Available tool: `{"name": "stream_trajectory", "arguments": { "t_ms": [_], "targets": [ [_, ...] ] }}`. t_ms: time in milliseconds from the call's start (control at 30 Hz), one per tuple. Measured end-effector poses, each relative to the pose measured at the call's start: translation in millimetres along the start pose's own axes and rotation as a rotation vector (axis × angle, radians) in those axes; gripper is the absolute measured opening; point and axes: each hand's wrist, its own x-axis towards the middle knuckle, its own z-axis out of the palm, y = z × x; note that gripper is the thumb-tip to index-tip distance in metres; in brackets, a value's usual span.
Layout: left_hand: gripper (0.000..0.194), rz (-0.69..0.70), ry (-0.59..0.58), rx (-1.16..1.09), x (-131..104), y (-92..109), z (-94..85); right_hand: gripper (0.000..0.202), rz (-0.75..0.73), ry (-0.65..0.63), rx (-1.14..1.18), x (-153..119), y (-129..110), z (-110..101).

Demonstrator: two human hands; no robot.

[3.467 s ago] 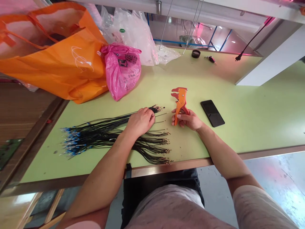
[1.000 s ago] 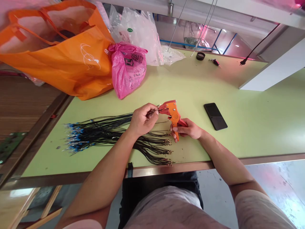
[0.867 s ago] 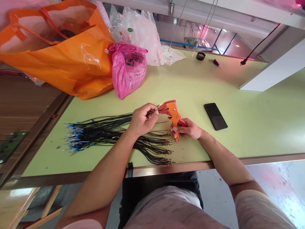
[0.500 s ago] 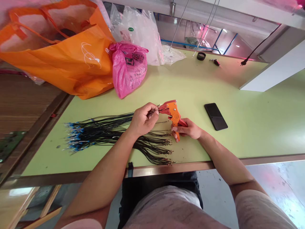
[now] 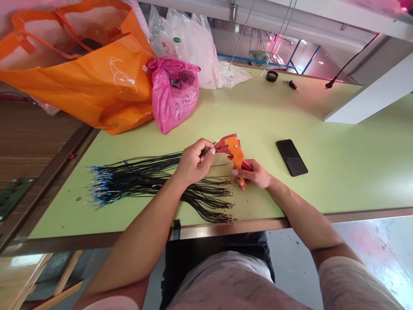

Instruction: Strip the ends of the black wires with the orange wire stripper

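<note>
An orange-and-red wire stripper [image 5: 237, 154] is gripped around its handles by my right hand [image 5: 253, 174], its jaws pointing left. My left hand [image 5: 196, 161] is closed in a pinch on thin black wire, whose end is at the stripper's jaws. How many strands lie between those fingers I cannot tell. Beneath my left hand and forearm, a spread bundle of black wires [image 5: 138, 176] lies on the table. Blue parts with bare metal leads sit at the bundle's left end, and copper-coloured tips show at its right end.
A black phone [image 5: 292, 157] lies right of my right hand on the green table [image 5: 258, 116]. Further back are an orange bag [image 5: 97, 86], a pink plastic bag [image 5: 176, 94], clear plastic bags [image 5: 193, 47], a black ring [image 5: 272, 76] and keys [image 5: 292, 84]. A white upright panel [image 5: 368, 90] stands at right.
The wire stripper has tilted slightly, its handles now closer together in my right hand. My left hand stays nearly where it was, still pinching the wire.
</note>
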Motion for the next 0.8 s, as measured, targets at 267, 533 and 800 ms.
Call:
{"name": "stream_trajectory", "arguments": {
  "t_ms": [267,533,800],
  "targets": [
    [0.015,-0.030,-0.017,-0.026,-0.5,0.3,0.2,0.034,-0.018,-0.089,-0.007,0.2,-0.2,-5.1],
    [0.010,-0.090,-0.054,-0.077,-0.9,-3.3,3.2,0.027,-0.045,-0.142,-0.032,-0.1,1.3,-6.9],
    [0.012,-0.069,-0.001,-0.107,-3.2,-4.6,3.6,0.028,-0.042,-0.129,0.040,0.6,2.6,-8.3]
  ]
}}
